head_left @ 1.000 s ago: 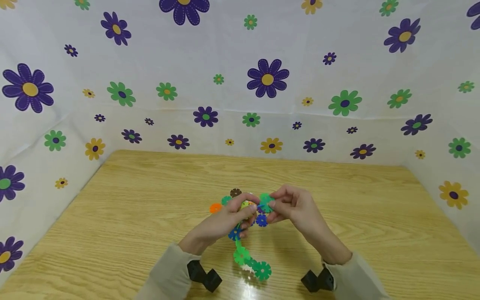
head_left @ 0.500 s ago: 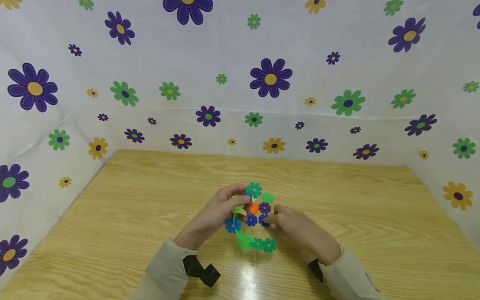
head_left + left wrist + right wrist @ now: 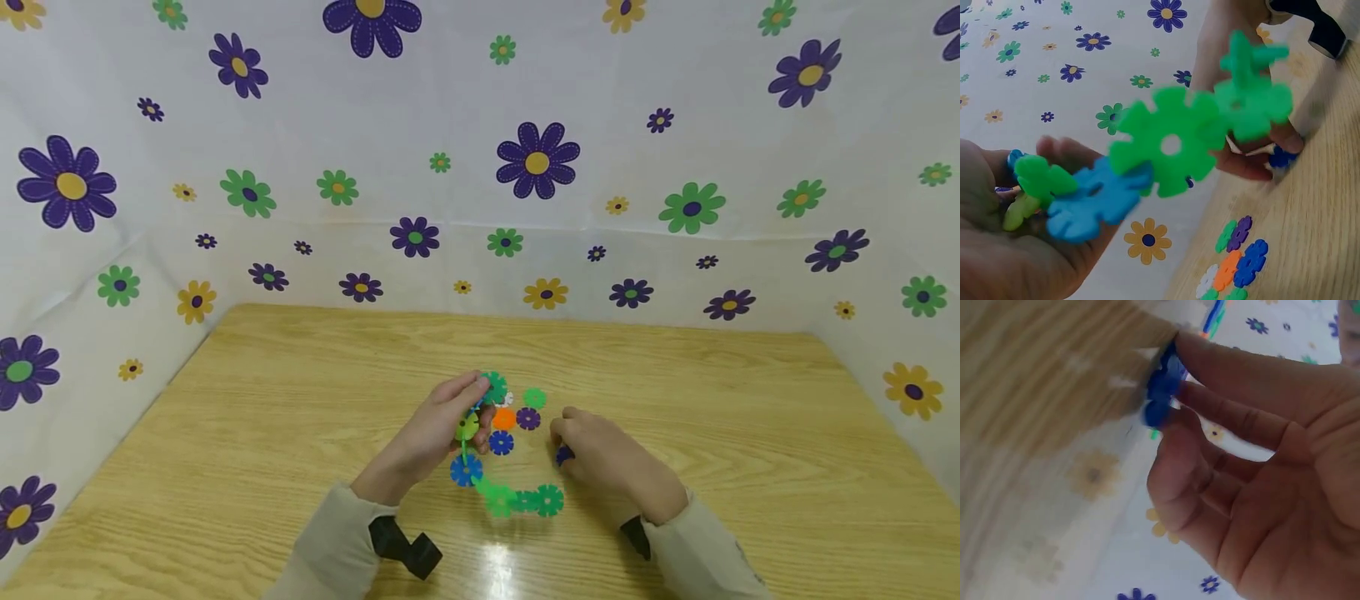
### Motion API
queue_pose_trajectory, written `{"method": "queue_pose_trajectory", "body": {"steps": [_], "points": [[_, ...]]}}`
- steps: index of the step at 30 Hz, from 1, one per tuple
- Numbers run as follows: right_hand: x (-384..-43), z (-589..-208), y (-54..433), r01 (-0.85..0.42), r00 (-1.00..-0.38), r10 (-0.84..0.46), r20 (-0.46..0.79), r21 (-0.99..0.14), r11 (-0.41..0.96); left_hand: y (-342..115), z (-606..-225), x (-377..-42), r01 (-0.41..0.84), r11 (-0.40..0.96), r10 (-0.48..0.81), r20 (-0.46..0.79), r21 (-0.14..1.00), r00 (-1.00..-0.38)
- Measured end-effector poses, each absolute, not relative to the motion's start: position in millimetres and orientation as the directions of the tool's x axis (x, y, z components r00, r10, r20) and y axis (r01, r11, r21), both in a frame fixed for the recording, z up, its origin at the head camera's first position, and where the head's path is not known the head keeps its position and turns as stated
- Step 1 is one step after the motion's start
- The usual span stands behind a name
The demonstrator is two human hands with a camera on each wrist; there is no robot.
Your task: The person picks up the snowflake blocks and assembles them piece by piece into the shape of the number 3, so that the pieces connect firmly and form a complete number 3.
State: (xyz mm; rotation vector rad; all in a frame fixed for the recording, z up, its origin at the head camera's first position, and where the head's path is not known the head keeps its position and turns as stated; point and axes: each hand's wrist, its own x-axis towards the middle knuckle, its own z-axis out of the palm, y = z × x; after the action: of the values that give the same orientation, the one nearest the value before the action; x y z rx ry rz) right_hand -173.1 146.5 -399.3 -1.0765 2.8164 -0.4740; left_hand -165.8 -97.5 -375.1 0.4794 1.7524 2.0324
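Note:
My left hand (image 3: pixel 431 425) grips one end of a curved chain of interlocking flower-shaped plastic discs (image 3: pixel 1169 144). Its thumb lies by the teal green disc (image 3: pixel 493 387) at the top. From there the chain runs down through a yellow-green disc (image 3: pixel 467 425) and a blue disc (image 3: pixel 467 470) to green ones curving right. Low over the tabletop, my right hand (image 3: pixel 615 460) pinches a dark blue disc (image 3: pixel 1163 387) between thumb and fingers. Most of that disc is hidden by the hand in the head view.
Loose discs lie between the hands: a light green disc (image 3: pixel 535 398), a purple disc (image 3: pixel 528 418), an orange disc (image 3: pixel 503 419), a white disc (image 3: pixel 507 399) and a blue disc (image 3: pixel 501 442). A flower-print cloth (image 3: pixel 450 100) surrounds the wooden table (image 3: pixel 300 358).
My right hand has left the teal disc at the chain's top, come down to the right, and drawn a dark blue disc rightward from the loose ones. The chain's lower end has swung right.

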Motion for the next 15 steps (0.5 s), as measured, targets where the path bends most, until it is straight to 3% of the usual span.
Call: {"method": "queue_pose_trajectory", "body": {"steps": [4,11,15], "points": [[-177.4,-392.4,155.0,-0.585,-0.764,-0.645,0.008,-0.429,0.688,-95.9,-377.1,-164.8,-0.077,-0.107,0.531,-0.009,0.991,-0.847],[-174.8,-370.7,160.4,-0.538,-0.792,-0.545,0.275,-0.736,0.411,-93.5,-379.5,-163.6,-0.036,-0.076,0.542,0.011,0.996,-0.84],[-169.7,-364.1,155.2,-0.55,-0.794,-0.473,0.382,-0.784,0.288,-91.8,-381.1,-163.5,-0.043,-0.077,0.545,0.005,0.996,-0.838]]}}
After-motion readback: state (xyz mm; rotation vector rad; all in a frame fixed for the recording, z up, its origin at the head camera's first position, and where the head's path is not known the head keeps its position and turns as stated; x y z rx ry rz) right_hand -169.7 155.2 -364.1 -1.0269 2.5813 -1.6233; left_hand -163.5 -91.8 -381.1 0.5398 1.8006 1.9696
